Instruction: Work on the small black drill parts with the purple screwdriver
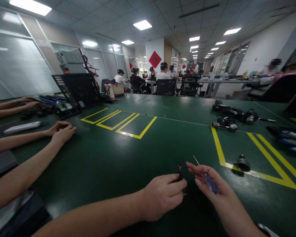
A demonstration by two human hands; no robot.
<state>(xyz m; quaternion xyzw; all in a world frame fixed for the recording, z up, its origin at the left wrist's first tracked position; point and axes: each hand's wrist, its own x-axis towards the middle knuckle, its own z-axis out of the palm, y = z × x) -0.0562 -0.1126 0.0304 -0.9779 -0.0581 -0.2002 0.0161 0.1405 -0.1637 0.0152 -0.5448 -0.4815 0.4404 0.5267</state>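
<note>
My left hand (164, 196) is closed around a small dark cylindrical part (180, 172), which stands upright with its metal-tipped end above the fingers. The rest of that part is mostly hidden by the hand. Just to the right, my right hand (215, 184) grips a screwdriver (210, 182) by its translucent purple-blue handle. Its thin shaft points up and left, apart from the dark part. Beyond my right hand, a dark metal cup-shaped part (243, 164) with a narrow stem lies by the yellow tape.
Yellow tape (129, 134) marks boxes on the green table (108, 171). Several black metal parts (227, 121) lie at the right, near blue-and-white items (294, 140). Another person's hands (61, 131) rest at left, near a white tool (22, 127) and a black computer case (77, 89).
</note>
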